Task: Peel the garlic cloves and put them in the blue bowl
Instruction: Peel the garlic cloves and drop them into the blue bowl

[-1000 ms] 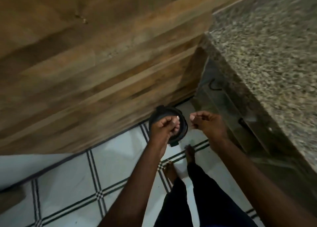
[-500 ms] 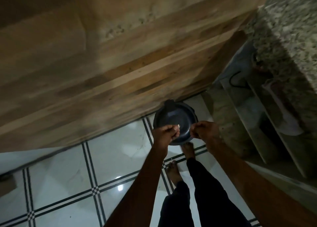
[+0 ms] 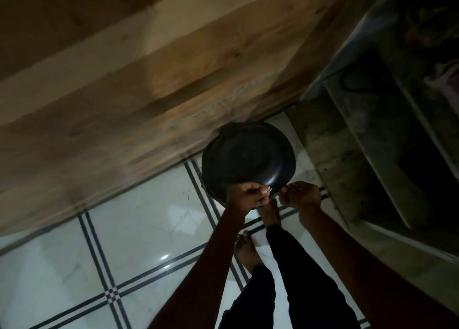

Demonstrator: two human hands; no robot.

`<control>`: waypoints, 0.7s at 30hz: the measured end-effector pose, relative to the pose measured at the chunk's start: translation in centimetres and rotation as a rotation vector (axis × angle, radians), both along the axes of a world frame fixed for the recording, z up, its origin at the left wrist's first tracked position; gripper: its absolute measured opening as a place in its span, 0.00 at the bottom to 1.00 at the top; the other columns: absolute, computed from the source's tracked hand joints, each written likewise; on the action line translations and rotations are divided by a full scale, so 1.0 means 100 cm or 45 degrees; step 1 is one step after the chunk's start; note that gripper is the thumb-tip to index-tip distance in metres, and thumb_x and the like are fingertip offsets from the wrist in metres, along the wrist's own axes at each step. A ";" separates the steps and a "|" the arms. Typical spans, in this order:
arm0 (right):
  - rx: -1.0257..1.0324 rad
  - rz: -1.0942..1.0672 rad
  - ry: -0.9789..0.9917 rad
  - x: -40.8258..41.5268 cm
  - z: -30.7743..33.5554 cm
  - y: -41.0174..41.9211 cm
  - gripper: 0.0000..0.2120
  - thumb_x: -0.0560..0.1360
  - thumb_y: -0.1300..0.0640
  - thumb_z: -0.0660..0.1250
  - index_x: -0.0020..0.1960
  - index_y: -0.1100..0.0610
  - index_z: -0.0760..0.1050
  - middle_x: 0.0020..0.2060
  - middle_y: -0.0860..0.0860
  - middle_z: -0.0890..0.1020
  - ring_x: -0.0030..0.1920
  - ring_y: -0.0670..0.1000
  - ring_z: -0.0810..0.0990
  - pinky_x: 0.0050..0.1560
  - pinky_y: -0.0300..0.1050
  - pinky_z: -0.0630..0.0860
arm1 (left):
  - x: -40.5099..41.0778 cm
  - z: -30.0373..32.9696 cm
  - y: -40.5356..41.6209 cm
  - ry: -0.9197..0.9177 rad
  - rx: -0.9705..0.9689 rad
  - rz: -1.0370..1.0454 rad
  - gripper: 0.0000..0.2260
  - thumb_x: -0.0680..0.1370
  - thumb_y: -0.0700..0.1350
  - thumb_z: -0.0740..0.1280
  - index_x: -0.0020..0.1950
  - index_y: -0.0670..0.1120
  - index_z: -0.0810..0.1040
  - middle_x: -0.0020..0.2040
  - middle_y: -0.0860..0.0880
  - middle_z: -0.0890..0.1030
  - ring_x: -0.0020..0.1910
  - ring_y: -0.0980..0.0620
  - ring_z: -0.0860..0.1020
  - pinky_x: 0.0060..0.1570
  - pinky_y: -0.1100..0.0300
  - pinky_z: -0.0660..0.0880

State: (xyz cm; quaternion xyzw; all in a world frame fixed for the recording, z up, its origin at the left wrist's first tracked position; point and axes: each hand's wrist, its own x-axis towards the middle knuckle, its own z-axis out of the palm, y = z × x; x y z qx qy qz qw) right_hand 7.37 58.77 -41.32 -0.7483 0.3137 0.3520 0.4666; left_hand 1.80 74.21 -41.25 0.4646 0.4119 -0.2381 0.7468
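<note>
Both my hands hang over the near rim of a dark round container that stands on the tiled floor. My left hand has its fingers curled and pinches a small pale piece, apparently a garlic clove, at its fingertips. My right hand is just to the right, fingers curled in a pinch, seemingly on a thin bit of garlic skin. The two sets of fingertips nearly meet. The light is dim, so I cannot tell whether the container is the blue bowl or what lies in it.
A wooden cabinet front rises behind the container. Stone shelves under a counter stand at the right. White floor tiles with dark lines spread to the left. My bare feet stand just behind the container.
My view has swung down and closer to the container. Both hands have dropped to its near rim and drawn closer together, keeping their pinches.
</note>
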 end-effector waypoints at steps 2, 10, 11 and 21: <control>0.078 0.008 0.008 -0.010 -0.002 -0.003 0.11 0.74 0.76 0.66 0.40 0.62 0.78 0.37 0.60 0.82 0.43 0.60 0.81 0.52 0.58 0.80 | -0.008 0.000 -0.001 -0.060 -0.033 -0.032 0.07 0.79 0.30 0.66 0.45 0.40 0.80 0.36 0.48 0.85 0.37 0.54 0.84 0.43 0.62 0.82; 0.024 -0.093 0.036 -0.015 -0.007 0.008 0.14 0.72 0.71 0.71 0.32 0.56 0.81 0.37 0.60 0.85 0.42 0.63 0.85 0.49 0.56 0.83 | -0.037 0.016 -0.006 -0.023 0.222 0.067 0.06 0.79 0.32 0.69 0.46 0.40 0.83 0.40 0.46 0.86 0.42 0.49 0.85 0.47 0.58 0.82; 0.039 -0.084 0.038 -0.010 -0.010 0.012 0.13 0.74 0.72 0.70 0.34 0.58 0.81 0.36 0.61 0.84 0.38 0.60 0.85 0.43 0.51 0.84 | -0.034 0.007 -0.006 0.021 0.235 0.134 0.07 0.79 0.32 0.69 0.45 0.41 0.83 0.39 0.46 0.85 0.40 0.50 0.84 0.44 0.60 0.82; -0.324 0.323 0.021 0.017 -0.113 0.032 0.18 0.65 0.50 0.76 0.48 0.61 0.82 0.37 0.56 0.86 0.37 0.57 0.86 0.42 0.56 0.85 | 0.025 -0.089 0.015 0.119 0.795 -0.207 0.06 0.76 0.33 0.70 0.43 0.42 0.84 0.39 0.44 0.84 0.43 0.43 0.85 0.47 0.49 0.83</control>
